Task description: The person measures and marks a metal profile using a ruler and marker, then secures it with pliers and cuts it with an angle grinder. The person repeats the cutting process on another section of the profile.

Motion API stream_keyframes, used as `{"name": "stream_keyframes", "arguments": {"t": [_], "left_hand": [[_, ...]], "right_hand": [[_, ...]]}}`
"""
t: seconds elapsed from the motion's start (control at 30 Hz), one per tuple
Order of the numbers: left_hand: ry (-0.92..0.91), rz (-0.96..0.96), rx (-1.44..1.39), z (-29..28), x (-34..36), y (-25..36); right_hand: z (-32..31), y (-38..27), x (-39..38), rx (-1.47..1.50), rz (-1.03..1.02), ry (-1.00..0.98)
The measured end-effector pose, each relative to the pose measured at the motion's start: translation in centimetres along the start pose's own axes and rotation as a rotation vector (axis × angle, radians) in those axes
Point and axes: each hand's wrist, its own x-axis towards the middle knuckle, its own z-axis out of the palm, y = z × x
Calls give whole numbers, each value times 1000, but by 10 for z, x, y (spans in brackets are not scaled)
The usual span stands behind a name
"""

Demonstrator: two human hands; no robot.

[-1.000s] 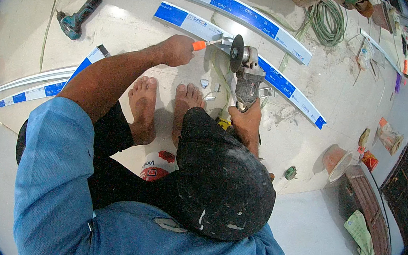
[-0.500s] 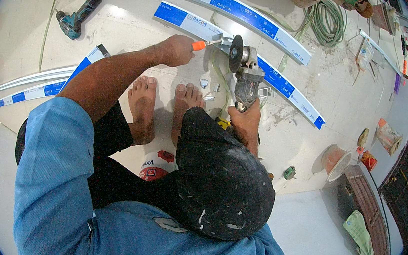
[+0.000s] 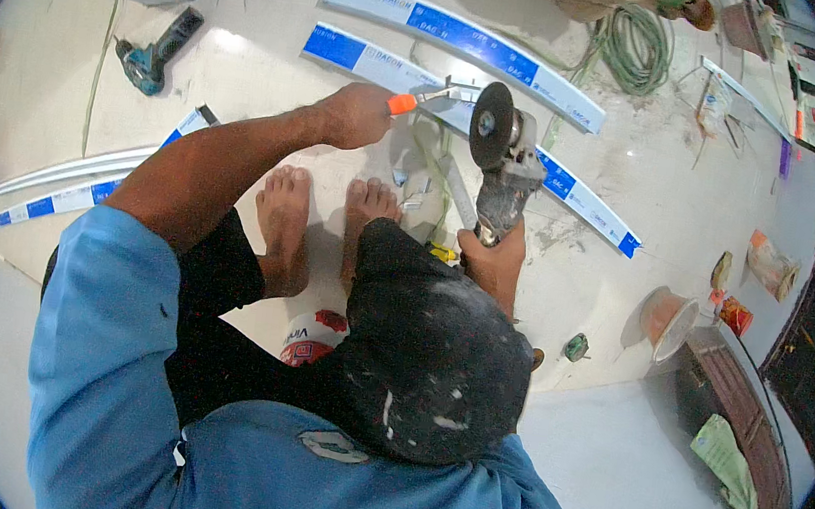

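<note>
My left hand (image 3: 355,116) is closed around an orange-handled tool (image 3: 404,103), whose exact kind I cannot tell. At its metal end is a small bright metal piece (image 3: 460,93), above a blue-and-white profile strip (image 3: 385,66). My right hand (image 3: 495,256) grips the body of an angle grinder (image 3: 510,188). The grinder's dark round disc (image 3: 493,125) stands just right of the small piece, with a slight gap showing. Whether the disc is spinning I cannot tell. A second blue-and-white strip (image 3: 467,38) lies farther off.
Small metal offcuts (image 3: 414,198) lie beside my bare feet (image 3: 370,200). A white-and-red bucket (image 3: 315,336) is between my legs. To the left lie a cordless drill (image 3: 156,52) and more strips (image 3: 51,204). A coiled green hose (image 3: 635,54) and an orange bucket (image 3: 669,323) are at right.
The grinder has moved right and slightly nearer, and its disc has come away from the small metal piece. My left hand has shifted slightly right, still holding the orange-handled tool.
</note>
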Motion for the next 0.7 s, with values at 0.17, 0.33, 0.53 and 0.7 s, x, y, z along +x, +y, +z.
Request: {"name": "stream_keyframes", "arguments": {"t": [0.17, 0.33, 0.53, 0.7], "left_hand": [[1, 37, -86, -65, -33, 73], [67, 5, -222, -96, -120, 155], [167, -105, -262, -134, -200, 187], [232, -123, -142, -134, -242, 201]], "right_hand": [[-55, -28, -50, -30, -36, 123], [-99, -51, -119, 23, -200, 224], [-117, -64, -162, 5, -315, 196], [-114, -79, -180, 53, -430, 182]]}}
